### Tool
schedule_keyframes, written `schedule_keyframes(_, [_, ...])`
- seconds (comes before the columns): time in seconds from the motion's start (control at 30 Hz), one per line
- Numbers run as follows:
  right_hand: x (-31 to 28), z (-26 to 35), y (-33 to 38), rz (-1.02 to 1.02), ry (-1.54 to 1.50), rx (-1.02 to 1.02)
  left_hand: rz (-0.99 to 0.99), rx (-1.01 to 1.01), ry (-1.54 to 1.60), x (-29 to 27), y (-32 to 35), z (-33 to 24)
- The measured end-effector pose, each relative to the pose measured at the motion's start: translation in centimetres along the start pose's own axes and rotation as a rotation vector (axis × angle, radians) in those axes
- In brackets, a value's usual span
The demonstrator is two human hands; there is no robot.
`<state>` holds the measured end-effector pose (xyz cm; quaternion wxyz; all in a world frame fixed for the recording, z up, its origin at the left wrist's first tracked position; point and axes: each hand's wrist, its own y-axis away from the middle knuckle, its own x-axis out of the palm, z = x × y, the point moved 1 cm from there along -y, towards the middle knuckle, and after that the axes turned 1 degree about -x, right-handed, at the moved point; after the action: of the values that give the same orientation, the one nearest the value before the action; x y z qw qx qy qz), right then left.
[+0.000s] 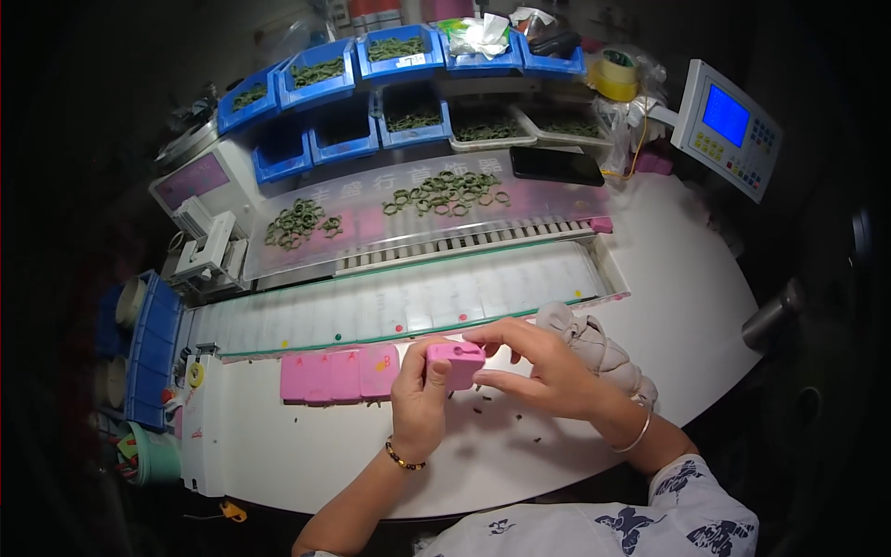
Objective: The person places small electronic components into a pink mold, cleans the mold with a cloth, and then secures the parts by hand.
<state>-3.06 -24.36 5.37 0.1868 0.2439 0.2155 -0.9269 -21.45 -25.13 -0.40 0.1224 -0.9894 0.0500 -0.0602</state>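
My left hand [419,401] is closed round a pink rubber mould [457,353], thumb on its near face. The mould is held above the white table, with a small dark hollow showing in its upper edge. My right hand [538,371] is at the mould's right side, thumb and forefinger spread apart. Its fingertips reach the mould's edge; whether they press on it, I cannot tell. Left of my left hand, several more pink moulds [320,376] lie in a row on the table. Small dark bits [518,417] are scattered below my right hand.
A greyish cloth bundle [599,348] lies beyond my right wrist. Behind the moulds runs a long glass-topped panel [418,302]. Green rings [445,193] rest on a clear sheet, with blue bins [399,51] above. A control screen [726,116] stands at right, a small machine [212,246] at left.
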Motion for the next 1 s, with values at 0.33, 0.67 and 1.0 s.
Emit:
schedule_keyframes(0.33, [0.8, -1.2, -0.8, 0.113, -0.360, -0.145, 0.764, -0.352, 0.542, -5.0, -0.8, -1.0])
schedule_keyframes(0.67, [4.3, -3.7, -3.6, 0.015, -0.023, 0.068, -0.161, -0.254, -0.445, -13.0, -5.8, 0.4])
schedule_keyframes(1.0, [11.1, -3.5, -5.7, 0.153, 0.148, -0.157, -0.468, -0.010, -1.266, -20.9, -7.4, 2.5])
